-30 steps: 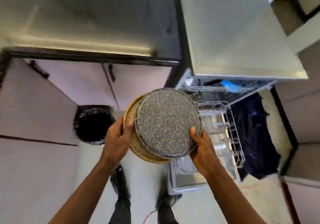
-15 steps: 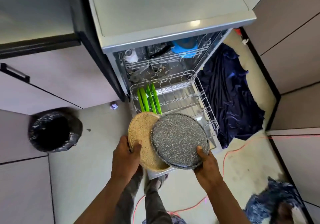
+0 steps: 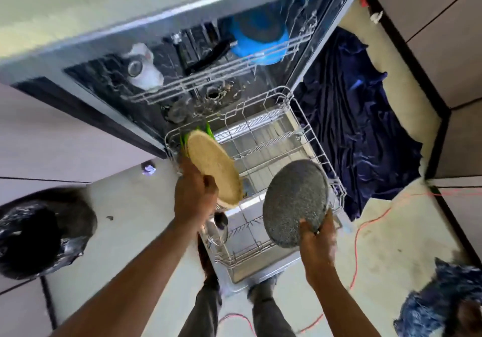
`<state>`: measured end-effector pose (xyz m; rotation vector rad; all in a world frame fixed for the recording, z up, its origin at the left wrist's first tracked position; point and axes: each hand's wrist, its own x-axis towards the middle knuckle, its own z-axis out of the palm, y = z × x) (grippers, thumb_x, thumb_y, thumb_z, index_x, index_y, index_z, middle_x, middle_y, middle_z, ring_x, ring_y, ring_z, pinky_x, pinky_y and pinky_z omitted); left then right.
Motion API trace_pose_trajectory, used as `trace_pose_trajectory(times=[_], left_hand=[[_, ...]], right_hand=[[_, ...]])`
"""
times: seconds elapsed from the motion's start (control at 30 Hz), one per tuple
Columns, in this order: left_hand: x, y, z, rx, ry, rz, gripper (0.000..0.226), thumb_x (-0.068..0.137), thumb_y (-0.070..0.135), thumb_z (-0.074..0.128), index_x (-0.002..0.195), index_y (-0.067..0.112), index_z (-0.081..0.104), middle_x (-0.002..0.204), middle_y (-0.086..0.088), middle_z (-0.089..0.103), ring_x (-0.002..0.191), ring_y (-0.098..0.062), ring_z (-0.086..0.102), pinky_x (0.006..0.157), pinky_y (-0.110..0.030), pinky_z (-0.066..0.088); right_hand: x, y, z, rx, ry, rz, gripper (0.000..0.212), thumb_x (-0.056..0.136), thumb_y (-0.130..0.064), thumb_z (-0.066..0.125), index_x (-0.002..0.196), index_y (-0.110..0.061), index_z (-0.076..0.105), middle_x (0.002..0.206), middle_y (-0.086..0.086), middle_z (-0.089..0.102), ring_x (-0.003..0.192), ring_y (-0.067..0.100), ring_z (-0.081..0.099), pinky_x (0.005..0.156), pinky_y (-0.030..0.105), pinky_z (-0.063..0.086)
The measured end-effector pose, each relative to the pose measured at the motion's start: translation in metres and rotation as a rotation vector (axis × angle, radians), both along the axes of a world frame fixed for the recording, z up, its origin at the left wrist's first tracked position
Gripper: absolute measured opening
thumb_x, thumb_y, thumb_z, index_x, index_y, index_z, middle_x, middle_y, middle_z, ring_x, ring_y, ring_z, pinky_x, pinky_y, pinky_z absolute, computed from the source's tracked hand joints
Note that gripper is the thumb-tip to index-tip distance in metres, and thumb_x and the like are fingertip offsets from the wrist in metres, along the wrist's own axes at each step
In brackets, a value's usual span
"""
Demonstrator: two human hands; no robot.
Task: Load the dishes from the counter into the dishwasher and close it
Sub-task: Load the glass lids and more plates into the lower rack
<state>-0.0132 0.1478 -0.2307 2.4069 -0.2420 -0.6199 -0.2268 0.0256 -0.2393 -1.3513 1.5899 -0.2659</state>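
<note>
The two plates no longer overlap as they did a moment ago. The tan plate point(image 3: 214, 169) now tilts over the left end of the lower rack point(image 3: 317, 151) at the frame's centre, its far edge just beside the green plates point(image 3: 210, 129) standing there. My left hand point(image 3: 195, 198) grips its near rim, fingers curled round it. The grey plate point(image 3: 296, 202) has swung right of centre, over the rack's near right corner, and my right hand point(image 3: 317, 235) pinches its lower edge. I judge the tan one slots in first. A blue bowl point(image 3: 260, 41) sits in the upper rack point(image 3: 208, 78).
</note>
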Motion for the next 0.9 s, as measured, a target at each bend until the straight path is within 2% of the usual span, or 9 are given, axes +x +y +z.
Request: trace_pose_trajectory(times=[0.13, 0.2, 0.27, 0.37, 0.47, 0.57, 0.7, 0.77, 0.9], left_hand=[[0.030, -0.038, -0.062, 0.094, -0.100, -0.082, 0.081, 0.097, 0.007, 0.058, 0.161, -0.004, 0.010, 0.121, -0.034, 0.067, 0.107, -0.050, 0.067, 0.092, -0.053, 0.055], [0.038, -0.054, -0.092, 0.136, -0.134, -0.107, 0.080, 0.096, 0.006, 0.059, 0.160, -0.007, 0.014, 0.118, -0.035, 0.067, 0.105, -0.051, 0.066, 0.089, -0.052, 0.054], [0.043, -0.068, -0.116, 0.167, -0.164, -0.086, 0.069, 0.095, 0.008, 0.059, 0.153, -0.010, 0.027, 0.111, -0.032, 0.069, 0.100, -0.049, 0.068, 0.085, -0.049, 0.054], [0.047, -0.085, -0.133, 0.237, -0.178, -0.019, 0.064, 0.097, 0.016, 0.060, 0.147, -0.016, 0.037, 0.113, -0.026, 0.071, 0.101, -0.042, 0.070, 0.086, -0.042, 0.055], [0.043, -0.089, -0.134, 0.210, -0.254, 0.019, 0.077, 0.095, 0.011, 0.064, 0.157, -0.010, 0.024, 0.116, -0.026, 0.071, 0.103, -0.043, 0.070, 0.091, -0.043, 0.056], [0.031, -0.084, -0.130, 0.141, -0.304, 0.036, 0.088, 0.092, 0.004, 0.065, 0.162, -0.002, 0.012, 0.115, -0.029, 0.071, 0.103, -0.045, 0.070, 0.095, -0.047, 0.057], [0.024, -0.083, -0.144, 0.192, -0.221, -0.011, 0.093, 0.091, 0.003, 0.063, 0.164, 0.000, 0.005, 0.114, -0.029, 0.070, 0.103, -0.047, 0.068, 0.092, -0.052, 0.059], [0.025, -0.089, -0.156, 0.245, -0.179, 0.002, 0.101, 0.089, 0.001, 0.067, 0.165, 0.001, 0.000, 0.115, -0.027, 0.071, 0.104, -0.045, 0.070, 0.092, -0.044, 0.060], [0.031, -0.095, -0.173, 0.296, -0.144, -0.015, 0.097, 0.089, 0.000, 0.070, 0.163, -0.003, 0.008, 0.107, -0.019, 0.075, 0.092, -0.036, 0.074, 0.073, -0.033, 0.056]], right_hand=[[0.024, -0.022, -0.053, -0.110, 0.090, 0.226, 0.059, 0.096, -0.010, 0.063, 0.151, -0.017, 0.043, 0.139, 0.021, 0.058, 0.121, 0.043, 0.057, 0.099, 0.061, 0.050], [0.035, -0.034, -0.078, -0.153, 0.057, 0.283, 0.056, 0.093, -0.008, 0.064, 0.147, -0.018, 0.048, 0.128, 0.020, 0.064, 0.110, 0.041, 0.062, 0.091, 0.056, 0.054], [0.044, -0.046, -0.101, -0.194, 0.025, 0.355, 0.055, 0.091, -0.005, 0.063, 0.142, -0.021, 0.052, 0.121, 0.016, 0.069, 0.103, 0.038, 0.065, 0.086, 0.048, 0.055], [0.048, -0.057, -0.125, -0.253, -0.012, 0.382, 0.053, 0.089, -0.006, 0.065, 0.139, -0.022, 0.052, 0.121, 0.012, 0.070, 0.106, 0.036, 0.066, 0.088, 0.049, 0.056], [0.048, -0.066, -0.141, -0.253, -0.026, 0.373, 0.054, 0.090, -0.008, 0.065, 0.141, -0.019, 0.052, 0.126, 0.011, 0.068, 0.111, 0.036, 0.064, 0.096, 0.055, 0.055], [0.050, -0.073, -0.147, -0.183, -0.047, 0.372, 0.053, 0.093, -0.010, 0.063, 0.143, -0.022, 0.050, 0.129, 0.007, 0.065, 0.115, 0.029, 0.061, 0.095, 0.058, 0.055], [0.054, -0.077, -0.144, -0.157, -0.059, 0.351, 0.052, 0.093, -0.011, 0.063, 0.143, -0.022, 0.050, 0.128, 0.007, 0.065, 0.117, 0.029, 0.060, 0.094, 0.058, 0.054], [0.056, -0.080, -0.144, -0.158, -0.054, 0.365, 0.050, 0.094, -0.013, 0.063, 0.141, -0.021, 0.051, 0.125, 0.009, 0.066, 0.113, 0.033, 0.062, 0.090, 0.059, 0.055], [0.061, -0.086, -0.141, -0.163, -0.054, 0.389, 0.046, 0.095, -0.017, 0.064, 0.139, -0.024, 0.052, 0.122, 0.006, 0.067, 0.108, 0.031, 0.064, 0.086, 0.057, 0.058]])
